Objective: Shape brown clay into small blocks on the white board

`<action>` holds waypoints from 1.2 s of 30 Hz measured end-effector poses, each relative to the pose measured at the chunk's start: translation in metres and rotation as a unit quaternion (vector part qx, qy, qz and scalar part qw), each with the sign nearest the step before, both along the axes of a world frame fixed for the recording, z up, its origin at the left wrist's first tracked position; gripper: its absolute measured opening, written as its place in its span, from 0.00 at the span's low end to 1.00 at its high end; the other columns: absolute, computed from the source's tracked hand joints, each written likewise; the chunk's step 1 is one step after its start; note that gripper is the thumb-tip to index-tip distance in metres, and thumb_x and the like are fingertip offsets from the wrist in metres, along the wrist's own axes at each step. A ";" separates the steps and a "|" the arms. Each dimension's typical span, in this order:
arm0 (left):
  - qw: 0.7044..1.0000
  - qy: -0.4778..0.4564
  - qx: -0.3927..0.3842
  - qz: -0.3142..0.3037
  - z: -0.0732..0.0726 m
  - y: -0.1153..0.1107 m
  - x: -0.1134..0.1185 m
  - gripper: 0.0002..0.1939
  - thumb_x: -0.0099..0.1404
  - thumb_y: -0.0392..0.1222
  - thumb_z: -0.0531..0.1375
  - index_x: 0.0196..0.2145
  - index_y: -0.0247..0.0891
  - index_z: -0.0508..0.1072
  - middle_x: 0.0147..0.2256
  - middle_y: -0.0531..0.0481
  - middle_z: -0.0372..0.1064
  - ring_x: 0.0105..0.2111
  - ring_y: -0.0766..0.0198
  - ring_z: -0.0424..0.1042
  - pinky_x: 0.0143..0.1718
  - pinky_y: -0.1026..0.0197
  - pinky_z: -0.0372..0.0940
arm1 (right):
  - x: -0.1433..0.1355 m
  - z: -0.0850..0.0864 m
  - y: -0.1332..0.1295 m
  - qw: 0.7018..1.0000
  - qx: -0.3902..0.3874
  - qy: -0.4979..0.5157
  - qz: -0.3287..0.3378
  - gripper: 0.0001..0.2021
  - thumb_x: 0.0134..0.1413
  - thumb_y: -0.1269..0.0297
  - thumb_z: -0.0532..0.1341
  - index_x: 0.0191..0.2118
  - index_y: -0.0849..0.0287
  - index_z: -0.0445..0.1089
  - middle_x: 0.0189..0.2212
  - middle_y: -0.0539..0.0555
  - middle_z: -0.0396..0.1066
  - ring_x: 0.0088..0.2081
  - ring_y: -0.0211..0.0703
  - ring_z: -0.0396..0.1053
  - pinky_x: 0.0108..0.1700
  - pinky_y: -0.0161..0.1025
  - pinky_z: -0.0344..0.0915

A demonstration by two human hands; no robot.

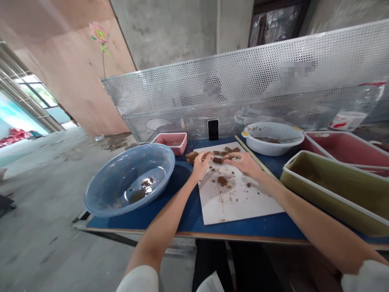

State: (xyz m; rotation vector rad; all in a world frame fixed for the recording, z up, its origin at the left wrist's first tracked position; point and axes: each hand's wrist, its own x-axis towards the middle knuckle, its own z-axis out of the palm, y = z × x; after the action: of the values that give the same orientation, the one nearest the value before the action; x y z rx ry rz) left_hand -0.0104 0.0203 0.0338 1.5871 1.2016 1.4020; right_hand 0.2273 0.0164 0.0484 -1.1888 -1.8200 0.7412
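Head view: one round, glossy blue plastic basin (pixel 105 178) sat left of one small pink tub (pixel 181 148). The left hand (pixel 201 164), fingers curled, was beside a rough brown clump (pixel 191 157); the right hand (pixel 243 162) was at stubby brown plugs (pixel 217 160) — at least four — on one flat, crumb-strewn white board (pixel 212 209). Neither grip could be told. Beyond lay one slim stick (pixel 255 157), one white basin (pixel 273 148), one green trough (pixel 328 190).

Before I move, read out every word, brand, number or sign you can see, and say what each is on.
Nothing here can be read.
Label on the bottle: red marking on white, too blurred to read.
Small patch on the mesh panel: pixelated, unreadable.
Wide patch on the mesh panel: pixelated, unreadable.
Phone: dark screen, no text visible.
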 end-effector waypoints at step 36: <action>0.988 -0.007 -0.080 -0.135 -0.021 -0.025 0.010 0.34 0.61 0.75 0.69 0.36 0.35 0.85 0.29 0.49 0.74 0.29 0.64 0.63 0.33 0.60 0.57 | -0.013 -0.052 -0.009 0.957 0.283 -0.062 0.030 0.11 0.69 0.49 0.69 0.50 0.47 0.81 0.47 0.58 0.75 0.49 0.57 0.77 0.57 0.62 0.77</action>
State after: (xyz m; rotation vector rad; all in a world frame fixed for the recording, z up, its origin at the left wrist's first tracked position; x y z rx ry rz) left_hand -0.0004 -0.0044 0.0126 1.5577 1.0187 1.1145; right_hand 0.2147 0.0073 -0.0036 -0.8125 -1.9928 0.1470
